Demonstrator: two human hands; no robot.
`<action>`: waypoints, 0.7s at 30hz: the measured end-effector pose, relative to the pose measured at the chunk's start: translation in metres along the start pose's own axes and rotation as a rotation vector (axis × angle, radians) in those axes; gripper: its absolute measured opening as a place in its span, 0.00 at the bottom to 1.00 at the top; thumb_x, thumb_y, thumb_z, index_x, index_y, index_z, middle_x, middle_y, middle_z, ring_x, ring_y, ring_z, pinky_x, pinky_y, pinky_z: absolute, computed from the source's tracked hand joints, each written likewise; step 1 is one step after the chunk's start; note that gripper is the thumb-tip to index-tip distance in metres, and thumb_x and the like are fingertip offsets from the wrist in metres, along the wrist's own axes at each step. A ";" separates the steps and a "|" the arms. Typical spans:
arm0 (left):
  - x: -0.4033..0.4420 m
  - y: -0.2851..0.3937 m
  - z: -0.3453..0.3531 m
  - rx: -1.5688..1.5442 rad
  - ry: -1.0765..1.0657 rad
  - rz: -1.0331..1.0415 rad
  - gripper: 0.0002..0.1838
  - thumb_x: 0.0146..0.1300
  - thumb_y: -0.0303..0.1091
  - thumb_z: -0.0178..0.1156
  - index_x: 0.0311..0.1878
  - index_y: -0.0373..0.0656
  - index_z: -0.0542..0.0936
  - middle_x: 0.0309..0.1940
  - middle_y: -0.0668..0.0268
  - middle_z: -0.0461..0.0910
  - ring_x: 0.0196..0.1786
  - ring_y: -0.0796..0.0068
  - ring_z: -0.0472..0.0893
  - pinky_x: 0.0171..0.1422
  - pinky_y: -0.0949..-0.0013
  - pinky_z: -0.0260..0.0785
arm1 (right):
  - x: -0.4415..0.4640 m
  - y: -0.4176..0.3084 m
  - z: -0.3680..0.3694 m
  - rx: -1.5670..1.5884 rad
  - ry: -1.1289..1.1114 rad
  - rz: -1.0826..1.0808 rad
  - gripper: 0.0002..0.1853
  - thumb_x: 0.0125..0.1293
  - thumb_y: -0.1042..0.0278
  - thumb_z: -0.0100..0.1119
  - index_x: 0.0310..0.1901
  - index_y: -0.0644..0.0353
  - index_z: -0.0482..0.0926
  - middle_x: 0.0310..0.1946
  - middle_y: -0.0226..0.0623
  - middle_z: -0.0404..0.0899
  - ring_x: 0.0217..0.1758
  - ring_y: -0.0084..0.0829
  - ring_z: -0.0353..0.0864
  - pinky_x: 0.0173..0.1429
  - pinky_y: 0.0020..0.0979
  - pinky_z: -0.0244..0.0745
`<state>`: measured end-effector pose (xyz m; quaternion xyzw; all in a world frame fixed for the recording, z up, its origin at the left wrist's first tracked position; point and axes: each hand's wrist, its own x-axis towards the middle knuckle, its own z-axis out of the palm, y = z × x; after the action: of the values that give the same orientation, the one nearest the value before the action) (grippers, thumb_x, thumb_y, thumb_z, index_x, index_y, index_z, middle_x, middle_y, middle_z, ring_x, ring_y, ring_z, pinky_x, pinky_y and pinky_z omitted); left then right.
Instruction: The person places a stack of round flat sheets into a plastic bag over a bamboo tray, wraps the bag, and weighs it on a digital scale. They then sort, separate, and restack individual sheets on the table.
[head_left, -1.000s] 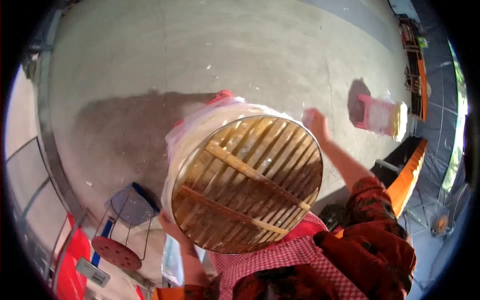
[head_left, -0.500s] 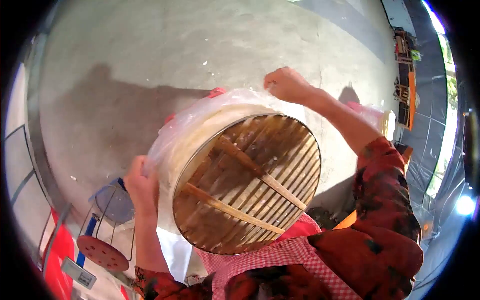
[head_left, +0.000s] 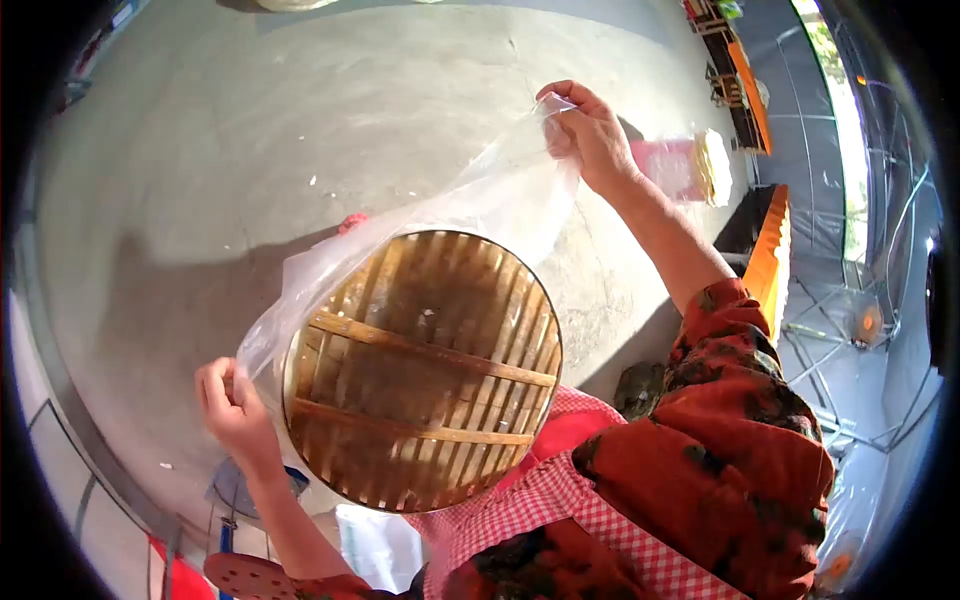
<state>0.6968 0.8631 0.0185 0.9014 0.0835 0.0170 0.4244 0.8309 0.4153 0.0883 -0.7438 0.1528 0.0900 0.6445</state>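
Pinching one corner of the film (head_left: 508, 195) between thumb and fingers of the right hand (head_left: 597, 140), up in the upper middle of the frame. Gripping the other end with the curled fingers of the left hand (head_left: 237, 415), at the left, below mid-height. Stretching the film, thin and see-through, on a slant between both hands, along the upper-left edge of the tray (head_left: 430, 350). Impossible to tell how much touches the rim. Seen mid-frame: round, wooden, slatted, with two crossbars, just above the checked apron (head_left: 560, 490). Visible farther off, towards the upper right: a pink object (head_left: 665, 168) on the floor (head_left: 420, 120).
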 end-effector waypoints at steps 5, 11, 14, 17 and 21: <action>-0.028 0.032 -0.005 0.287 0.166 0.345 0.10 0.64 0.18 0.50 0.46 0.34 0.76 0.45 0.55 0.74 0.47 0.56 0.75 0.51 0.59 0.70 | -0.054 -0.002 -0.043 -0.332 0.036 -0.282 0.06 0.62 0.74 0.56 0.41 0.62 0.75 0.20 0.30 0.69 0.23 0.24 0.71 0.27 0.25 0.64; -0.162 -0.030 -0.016 0.550 0.237 -0.072 0.15 0.63 0.17 0.48 0.53 0.34 0.72 0.49 0.51 0.73 0.53 0.53 0.73 0.55 0.59 0.68 | -0.155 0.044 -0.111 -1.219 -0.068 -0.408 0.08 0.52 0.80 0.61 0.34 0.62 0.76 0.31 0.39 0.74 0.31 0.38 0.78 0.35 0.33 0.72; -0.215 -0.033 0.000 0.339 0.160 -0.561 0.13 0.62 0.17 0.49 0.50 0.32 0.72 0.46 0.53 0.75 0.45 0.59 0.76 0.49 0.62 0.70 | -0.174 0.096 -0.143 -1.006 -0.035 -0.191 0.09 0.53 0.78 0.59 0.37 0.58 0.78 0.34 0.40 0.76 0.38 0.47 0.79 0.39 0.41 0.74; -0.242 -0.030 0.003 -0.207 0.258 -0.865 0.08 0.69 0.33 0.51 0.40 0.37 0.71 0.32 0.63 0.71 0.31 0.70 0.71 0.34 0.69 0.65 | -0.158 0.135 -0.177 -0.973 0.214 -0.250 0.10 0.53 0.78 0.59 0.39 0.59 0.78 0.33 0.42 0.77 0.36 0.44 0.80 0.39 0.39 0.75; -0.244 0.008 0.006 -0.310 0.249 -1.026 0.15 0.69 0.44 0.52 0.33 0.43 0.70 0.24 0.72 0.66 0.22 0.82 0.62 0.25 0.74 0.53 | -0.125 0.126 -0.172 -0.319 0.226 -0.036 0.13 0.59 0.72 0.60 0.46 0.62 0.79 0.27 0.36 0.79 0.28 0.28 0.79 0.34 0.32 0.76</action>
<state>0.4584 0.8134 0.0304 0.6631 0.5584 -0.0734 0.4931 0.6593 0.2438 0.0389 -0.8445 0.1947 0.0172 0.4986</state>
